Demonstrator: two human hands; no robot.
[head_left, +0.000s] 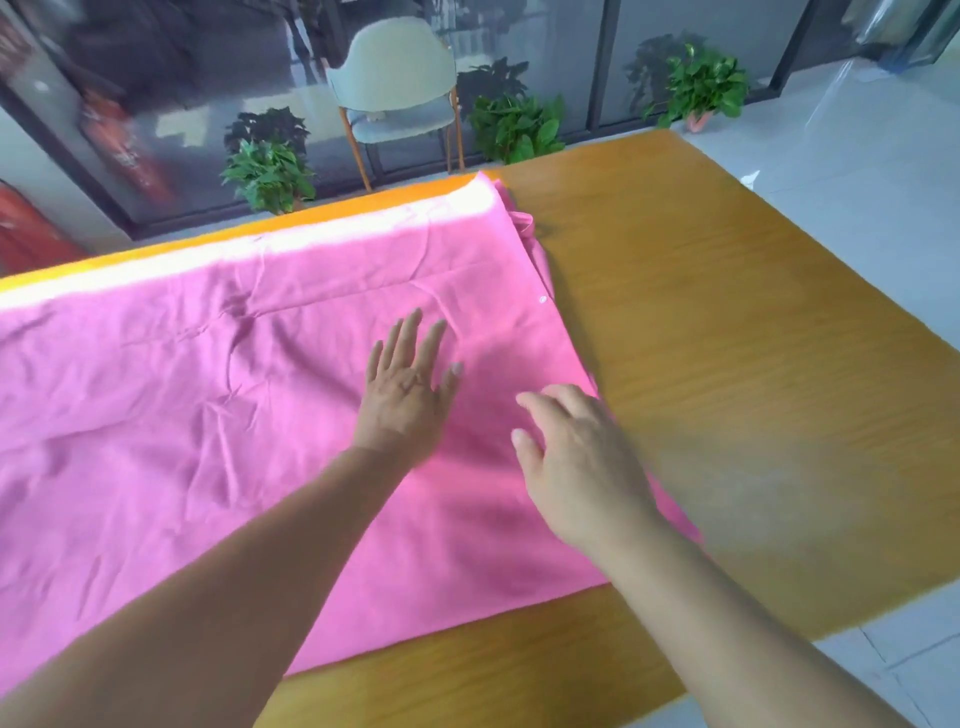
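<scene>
Wooden desk (727, 322) | pink cloth (156, 415) spread over its left and middle | left hand (402, 387) pressed flat on cloth, fingers straight | right hand (576, 457) over cloth's right edge, fingers loosely spread, holding nothing | white button (543, 299) by that edge

Wooden table (727, 312), orange-brown grain. Past its far edge stands a pale grey chair (397, 78) with wooden legs, backed by a dark glass partition (571, 52). Potted plants sit along the glass: left plant (267, 171), middle plant (514, 127), right plant (701, 85). Light tiled floor (857, 145). Red object (26, 228) far left, blurred.
</scene>
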